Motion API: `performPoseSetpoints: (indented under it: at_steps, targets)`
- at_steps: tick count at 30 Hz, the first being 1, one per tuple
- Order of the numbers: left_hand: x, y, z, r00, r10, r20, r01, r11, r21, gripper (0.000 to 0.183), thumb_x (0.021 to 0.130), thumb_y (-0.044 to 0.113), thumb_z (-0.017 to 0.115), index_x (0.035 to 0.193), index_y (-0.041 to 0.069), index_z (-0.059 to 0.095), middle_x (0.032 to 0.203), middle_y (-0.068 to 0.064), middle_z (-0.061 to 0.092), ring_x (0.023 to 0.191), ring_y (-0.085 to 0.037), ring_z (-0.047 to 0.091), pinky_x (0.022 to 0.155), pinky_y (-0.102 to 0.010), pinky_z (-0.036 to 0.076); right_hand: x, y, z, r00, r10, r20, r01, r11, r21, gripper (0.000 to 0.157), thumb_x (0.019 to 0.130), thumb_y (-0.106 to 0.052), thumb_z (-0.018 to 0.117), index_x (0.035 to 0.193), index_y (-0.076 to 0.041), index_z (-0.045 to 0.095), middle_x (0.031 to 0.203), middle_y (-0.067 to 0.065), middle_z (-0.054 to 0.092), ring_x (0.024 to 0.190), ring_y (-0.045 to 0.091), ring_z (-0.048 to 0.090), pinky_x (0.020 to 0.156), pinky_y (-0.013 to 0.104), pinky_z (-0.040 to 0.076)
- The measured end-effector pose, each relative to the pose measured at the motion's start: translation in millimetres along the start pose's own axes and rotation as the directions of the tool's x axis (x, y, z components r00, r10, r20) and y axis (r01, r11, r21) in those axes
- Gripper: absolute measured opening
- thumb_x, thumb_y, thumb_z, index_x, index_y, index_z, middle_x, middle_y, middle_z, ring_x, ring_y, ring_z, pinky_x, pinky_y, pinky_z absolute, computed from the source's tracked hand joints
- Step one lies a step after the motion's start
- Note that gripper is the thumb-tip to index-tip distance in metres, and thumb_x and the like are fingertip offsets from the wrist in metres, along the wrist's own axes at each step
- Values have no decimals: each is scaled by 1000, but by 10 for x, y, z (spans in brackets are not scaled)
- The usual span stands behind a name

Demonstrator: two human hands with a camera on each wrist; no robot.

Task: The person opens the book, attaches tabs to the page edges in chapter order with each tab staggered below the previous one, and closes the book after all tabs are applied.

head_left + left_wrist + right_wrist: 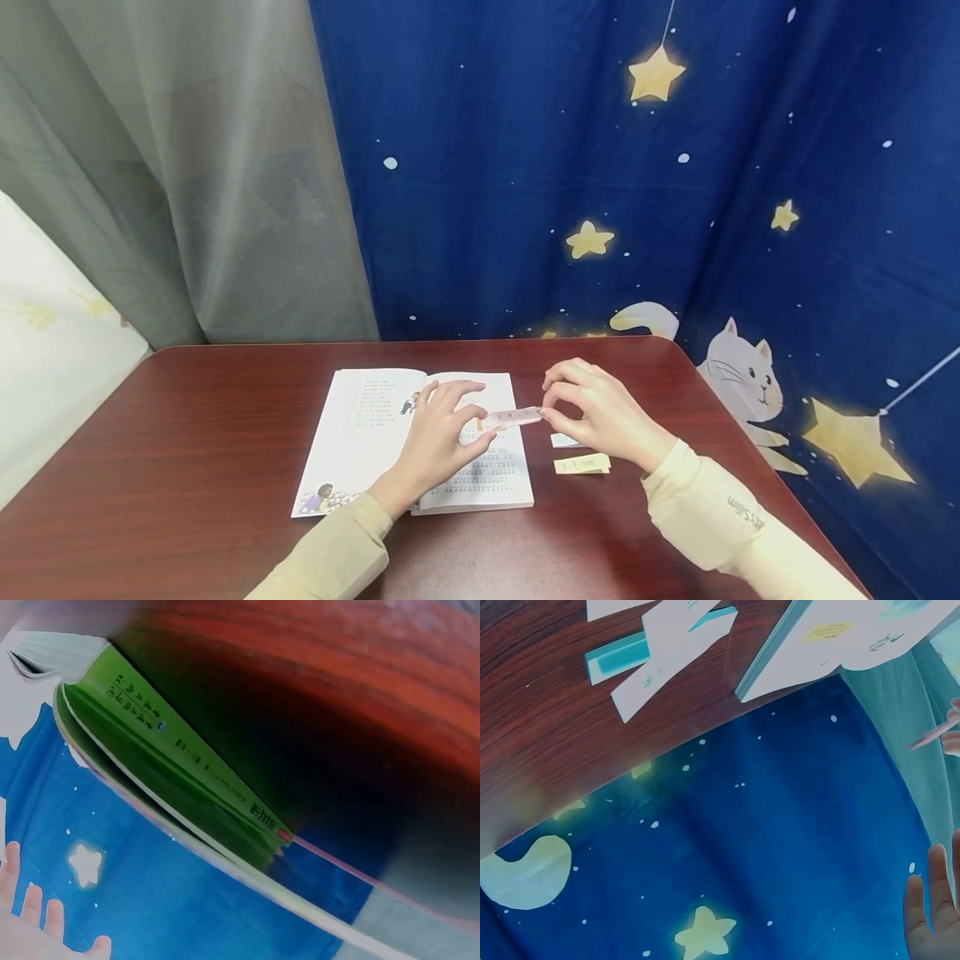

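A narrow pink paper strip (516,416) with faint printing is stretched between the two hands above the open book's right page. My left hand (442,437) pinches its left end between thumb and forefinger, the other fingers raised. At the opposite end, my right hand (596,408) pinches the strip with thumb and fingertip. Beneath them lies the open book (360,450), printed with text and small figures. In the left wrist view its green spine (180,750) shows, and a few fingers (54,919) appear low at the left.
Right of the book, a yellow slip (581,464) and a pale blue slip (566,440) lie on the dark red table (187,467). A thin pink ribbon (367,877) trails from the spine. Blue star-patterned curtain (487,167) hangs behind the table.
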State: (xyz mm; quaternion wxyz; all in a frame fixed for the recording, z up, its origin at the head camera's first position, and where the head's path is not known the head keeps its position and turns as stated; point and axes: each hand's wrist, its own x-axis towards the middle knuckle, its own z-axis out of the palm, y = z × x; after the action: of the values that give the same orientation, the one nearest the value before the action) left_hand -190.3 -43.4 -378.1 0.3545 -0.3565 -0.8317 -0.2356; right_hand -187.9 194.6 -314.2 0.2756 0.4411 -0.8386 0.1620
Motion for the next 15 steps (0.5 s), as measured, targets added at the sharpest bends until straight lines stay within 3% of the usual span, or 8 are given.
performPoseSetpoints:
  at_steps: [15]
  targets:
    - [176, 80, 38, 999, -4, 35, 3, 1000, 15, 14, 71, 27, 67, 77, 16, 61, 113, -5, 52, 104, -22, 45, 91, -49, 23, -137, 145, -206, 999, 26, -40, -27, 999, -25, 10, 70, -18, 70, 74, -17, 61, 92, -1, 56, 89, 14, 50, 75, 34, 42]
